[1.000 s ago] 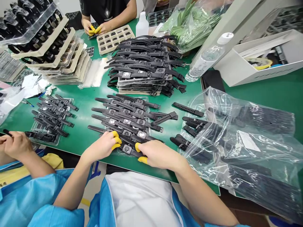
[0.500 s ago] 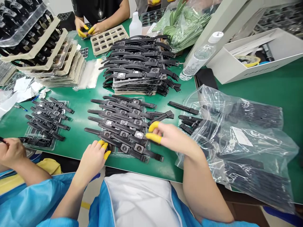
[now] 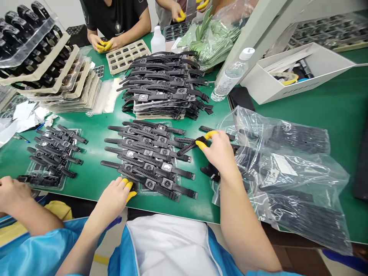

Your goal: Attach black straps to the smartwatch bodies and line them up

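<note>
Yellow finger cots cover fingertips on both my hands. My left hand is closed at the near left corner of a clear tray, its fingers round a small dark watch case, mostly hidden. To the tray's right, my right hand pinches the end of a black watch strap, whose other end reaches toward the tray. Rows of black smartwatches, backs up with straps spread, cover the tray. Near my right wrist, more loose straps lie partly under a clear plastic bag.
Behind the tray rises a stack of watch-filled trays. A water bottle and white bin stand back right. At left are tall stacked trays and a smaller watch tray by a co-worker's hand. Another person works opposite.
My right hand has moved right and away from me, off the tray's edge, and now grips a strap end. My left hand stays nearly in place. The view has shifted slightly.
</note>
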Demonstrator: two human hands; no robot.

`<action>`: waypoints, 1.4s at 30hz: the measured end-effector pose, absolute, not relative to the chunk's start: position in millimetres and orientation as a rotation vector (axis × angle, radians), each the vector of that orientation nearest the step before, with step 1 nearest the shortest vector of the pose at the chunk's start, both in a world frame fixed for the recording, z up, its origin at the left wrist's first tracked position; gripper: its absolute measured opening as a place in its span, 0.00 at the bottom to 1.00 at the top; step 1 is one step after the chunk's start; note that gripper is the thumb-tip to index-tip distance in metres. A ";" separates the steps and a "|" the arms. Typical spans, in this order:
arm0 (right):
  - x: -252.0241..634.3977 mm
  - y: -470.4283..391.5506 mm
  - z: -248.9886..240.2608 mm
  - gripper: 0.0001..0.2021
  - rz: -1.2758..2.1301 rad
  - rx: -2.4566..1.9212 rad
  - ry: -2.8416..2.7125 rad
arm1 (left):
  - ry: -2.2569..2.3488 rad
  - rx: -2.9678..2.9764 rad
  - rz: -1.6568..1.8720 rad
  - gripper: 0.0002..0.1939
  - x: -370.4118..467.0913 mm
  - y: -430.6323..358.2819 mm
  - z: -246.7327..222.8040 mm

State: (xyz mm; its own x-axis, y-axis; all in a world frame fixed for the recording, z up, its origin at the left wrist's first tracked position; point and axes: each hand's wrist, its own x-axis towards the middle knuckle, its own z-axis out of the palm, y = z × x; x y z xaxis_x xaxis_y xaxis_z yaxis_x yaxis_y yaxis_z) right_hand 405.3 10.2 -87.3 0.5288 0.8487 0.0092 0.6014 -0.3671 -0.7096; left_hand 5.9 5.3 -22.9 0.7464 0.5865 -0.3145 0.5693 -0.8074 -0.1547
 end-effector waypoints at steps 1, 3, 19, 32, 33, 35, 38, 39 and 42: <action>406.2 10.5 -85.0 0.13 0.557 -1.956 -1.110 | -0.951 -2.911 0.528 0.09 4.2 7.0 -23.4; 405.9 10.0 -77.1 0.16 0.725 -1.621 -0.961 | -0.977 -2.961 0.503 0.07 3.8 10.7 -23.7; 321.3 4.3 -52.7 0.18 1.486 -0.851 -0.689 | -1.568 -3.573 -1.167 0.10 85.9 73.9 6.4; 318.9 4.8 -62.1 0.19 1.640 -0.902 -0.792 | -0.738 -3.607 -1.209 0.30 152.4 100.8 -61.0; 318.3 4.7 -62.3 0.18 1.641 -0.901 -0.761 | -0.721 -3.588 -1.222 0.29 151.7 100.8 -60.8; 316.6 4.3 -62.3 0.17 1.649 -0.895 -0.695 | -0.692 -3.552 -1.257 0.27 151.5 101.0 -60.7; 314.5 4.0 -60.6 0.17 1.646 -0.892 -0.623 | -0.672 -3.537 -1.299 0.26 151.9 100.7 -61.1; 314.2 4.0 -59.7 0.17 1.640 -0.894 -0.611 | -0.677 -3.539 -1.308 0.26 151.9 100.3 -61.4; 314.4 4.6 -56.8 0.17 1.629 -0.887 -0.590 | -0.715 -3.545 -1.325 0.26 152.1 98.9 -62.6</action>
State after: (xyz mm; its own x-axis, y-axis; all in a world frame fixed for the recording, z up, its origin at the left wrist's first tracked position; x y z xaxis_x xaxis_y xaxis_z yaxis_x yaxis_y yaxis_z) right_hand 314.4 4.6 -56.8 -0.0826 0.9674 -0.2396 -0.5898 -0.2412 -0.7707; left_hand 152.1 98.9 -62.6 0.7314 0.5246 0.4357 0.0763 -0.6979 0.7121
